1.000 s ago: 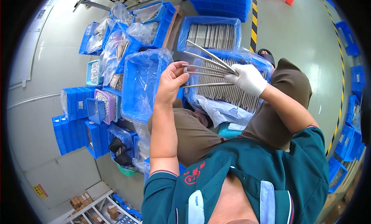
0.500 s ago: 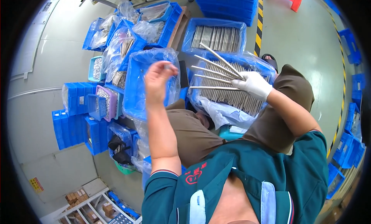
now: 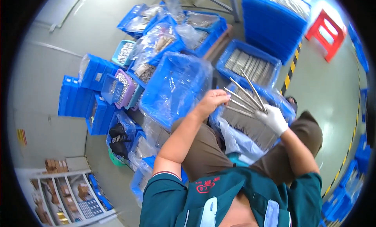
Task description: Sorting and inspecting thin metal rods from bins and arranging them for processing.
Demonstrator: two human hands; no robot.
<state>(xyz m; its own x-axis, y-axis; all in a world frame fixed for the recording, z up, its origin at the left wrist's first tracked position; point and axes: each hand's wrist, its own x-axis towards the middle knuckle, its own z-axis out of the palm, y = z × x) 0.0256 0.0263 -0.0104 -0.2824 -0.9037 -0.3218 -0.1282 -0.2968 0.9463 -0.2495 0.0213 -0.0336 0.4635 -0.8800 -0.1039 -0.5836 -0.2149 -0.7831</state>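
My right hand (image 3: 273, 119), in a white glove, is closed around the near ends of several slim silvery metal rods (image 3: 253, 94), which fan out toward the far left. My bare left hand (image 3: 213, 102) has its fingers pinched together at the far tip of one of the lower rods. Both hands are above a blue crate (image 3: 290, 114) lined with plastic and holding rows of similar rods (image 3: 243, 126). Left of my left hand is a blue crate with a clear plastic liner (image 3: 172, 84).
Beyond stands another blue crate of rods (image 3: 250, 65), with a tall blue crate stack (image 3: 270, 29) behind it. Bins of small metal parts (image 3: 124, 88) are at the left. A red stool (image 3: 327, 35) stands at the far right. Loose bluish sheeting (image 3: 239, 142) hangs over the near crate edge.
My left hand has come down and right, from over the lined crate to the rod tips. My right hand still grips the fanned rods. The whole view has turned and shifted.
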